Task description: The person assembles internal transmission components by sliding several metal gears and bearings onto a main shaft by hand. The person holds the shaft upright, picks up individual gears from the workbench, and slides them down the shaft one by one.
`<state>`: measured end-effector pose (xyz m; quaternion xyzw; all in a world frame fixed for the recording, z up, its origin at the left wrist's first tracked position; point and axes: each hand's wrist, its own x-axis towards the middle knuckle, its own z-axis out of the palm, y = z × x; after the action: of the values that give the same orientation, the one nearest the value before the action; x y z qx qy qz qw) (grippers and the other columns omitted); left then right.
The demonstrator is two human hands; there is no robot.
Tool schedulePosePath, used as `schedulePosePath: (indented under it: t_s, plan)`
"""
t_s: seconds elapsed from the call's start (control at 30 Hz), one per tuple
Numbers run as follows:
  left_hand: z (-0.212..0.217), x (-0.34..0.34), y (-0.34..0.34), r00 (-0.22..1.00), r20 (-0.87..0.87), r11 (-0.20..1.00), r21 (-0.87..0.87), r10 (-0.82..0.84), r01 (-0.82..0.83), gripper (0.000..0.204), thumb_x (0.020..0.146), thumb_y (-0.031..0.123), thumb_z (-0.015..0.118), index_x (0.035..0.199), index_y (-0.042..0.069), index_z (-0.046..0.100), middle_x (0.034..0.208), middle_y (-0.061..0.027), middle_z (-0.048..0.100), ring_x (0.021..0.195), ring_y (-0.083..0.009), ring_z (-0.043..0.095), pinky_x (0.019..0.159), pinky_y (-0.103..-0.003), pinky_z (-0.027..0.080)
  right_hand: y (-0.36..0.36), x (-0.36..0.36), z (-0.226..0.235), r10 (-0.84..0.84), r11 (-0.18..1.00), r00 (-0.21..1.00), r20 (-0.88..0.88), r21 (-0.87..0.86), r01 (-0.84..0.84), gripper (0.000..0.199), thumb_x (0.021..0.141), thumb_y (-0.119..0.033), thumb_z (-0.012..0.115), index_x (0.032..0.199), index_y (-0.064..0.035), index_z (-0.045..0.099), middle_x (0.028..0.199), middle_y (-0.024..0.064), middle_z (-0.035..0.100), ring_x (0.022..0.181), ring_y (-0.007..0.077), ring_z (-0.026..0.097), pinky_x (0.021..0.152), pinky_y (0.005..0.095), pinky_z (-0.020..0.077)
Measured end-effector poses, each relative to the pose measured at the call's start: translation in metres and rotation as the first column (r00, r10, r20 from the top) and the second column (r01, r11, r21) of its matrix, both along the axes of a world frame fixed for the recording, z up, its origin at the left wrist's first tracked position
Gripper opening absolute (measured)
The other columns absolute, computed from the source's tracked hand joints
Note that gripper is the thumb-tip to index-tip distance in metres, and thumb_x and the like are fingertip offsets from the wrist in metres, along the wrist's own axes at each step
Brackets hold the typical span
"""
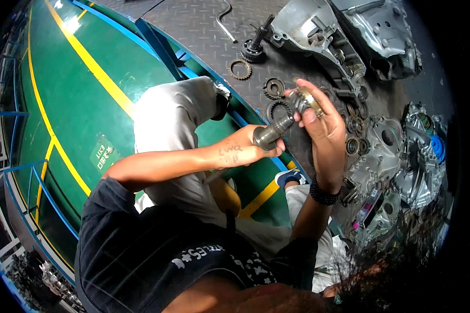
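A steel gear shaft (pixel 273 132) with a splined end is gripped in my left hand (pixel 250 145), its fingers wrapped round the thicker end. It tilts up toward the right. At its upper end, my right hand (pixel 325 122) pinches a helical gear (pixel 303 101) with a brass-coloured ring on it, between thumb and fingers. The gear sits right at the shaft's tip; whether it is threaded over the tip cannot be told. Just beyond my hands, a toothed ring (pixel 279 111) and a smaller gear hub (pixel 273 88) lie on the bench.
The dark metal bench (pixel 193 31) has a blue frame. On it are a brass-toned ring (pixel 240 69), an upright gear shaft (pixel 253 49), a bent metal rod (pixel 222 21), a large gearbox housing (pixel 318 39) and several castings and gears at right. A phone-like object (pixel 368 206) lies there too.
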<state>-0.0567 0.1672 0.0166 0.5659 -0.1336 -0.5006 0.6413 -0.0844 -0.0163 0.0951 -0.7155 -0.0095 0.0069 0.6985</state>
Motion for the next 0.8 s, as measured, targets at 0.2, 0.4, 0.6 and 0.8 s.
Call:
schedulePosePath:
  t_s: [0.2,0.4,0.6,0.8]
  plan:
    - [0.003,0.003,0.005,0.987,0.142,0.991,-0.121,0.076,-0.059,0.017,0.096,0.017,0.070,0.103,0.001,0.067,0.097,-0.0018,0.070,0.096,-0.0126,0.065,0.093,-0.030,0.051,0.015,-0.011,-0.001,0.036,0.996,0.998,-0.055,0.080,-0.031,0.054,0.094,-0.011,0.076,0.142,0.0021,0.055,0.131,0.0116,0.065,0.120,0.0165,0.060,0.106,0.0308,0.0455]
    - [-0.001,0.002,0.008,0.949,0.263,0.944,-0.319,0.172,-0.083,0.035,0.097,0.013,0.066,0.130,0.002,0.061,0.121,-0.0070,0.068,0.113,-0.0151,0.062,0.101,-0.033,0.048,0.020,-0.013,-0.004,0.186,0.955,0.982,0.033,-0.239,-0.173,0.060,0.090,-0.014,0.080,0.142,0.0015,0.054,0.131,0.0153,0.065,0.123,0.0212,0.062,0.108,0.0356,0.0461]
    - [-0.010,0.001,0.014,0.930,0.317,0.918,-0.393,0.188,-0.052,0.038,0.096,0.013,0.065,0.132,0.002,0.060,0.126,-0.0072,0.066,0.119,-0.0156,0.059,0.107,-0.034,0.045,0.022,-0.015,-0.002,0.236,0.906,0.966,0.108,-0.383,-0.179,0.063,0.083,-0.020,0.085,0.137,-0.0003,0.058,0.129,0.0145,0.066,0.122,0.0237,0.062,0.108,0.0368,0.0451]
    - [-0.001,0.001,0.017,0.945,0.278,0.905,-0.424,0.175,-0.043,0.044,0.091,0.011,0.068,0.133,0.001,0.059,0.126,-0.0070,0.066,0.118,-0.0153,0.060,0.107,-0.034,0.045,0.024,-0.017,0.002,0.252,0.901,0.957,0.143,-0.395,-0.178,0.061,0.083,-0.021,0.084,0.135,-0.0018,0.060,0.131,0.0153,0.066,0.121,0.0271,0.062,0.106,0.0390,0.0458]
